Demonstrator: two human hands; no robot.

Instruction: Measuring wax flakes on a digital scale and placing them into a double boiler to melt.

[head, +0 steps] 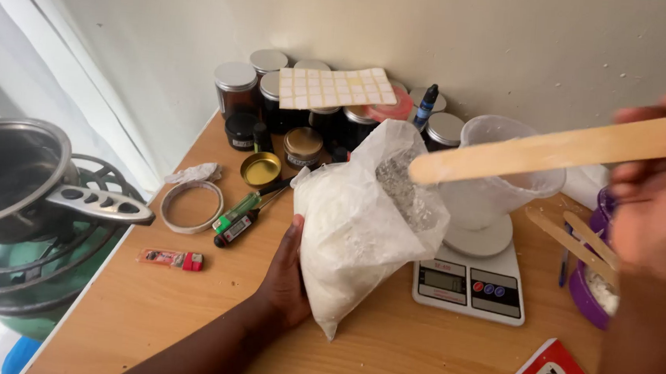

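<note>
Leftmost sits one steel saucepan; beside it, the left hand has fingers clamped on one clear plastic bag of white flakes. Rightward, one white digital scale, then right hand fingers pinching one flat wooden stick.

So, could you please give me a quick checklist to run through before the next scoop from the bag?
1. Left hand grips clear plastic bag of white flakes: ok.
2. Bag mouth open: ok.
3. Right hand holds flat wooden stick: ok.
4. Translucent plastic jug sits on white digital kitchen scale: ok.
5. Scale display reading: cannot tell.
6. Flakes on stick tip: cannot tell.
</note>
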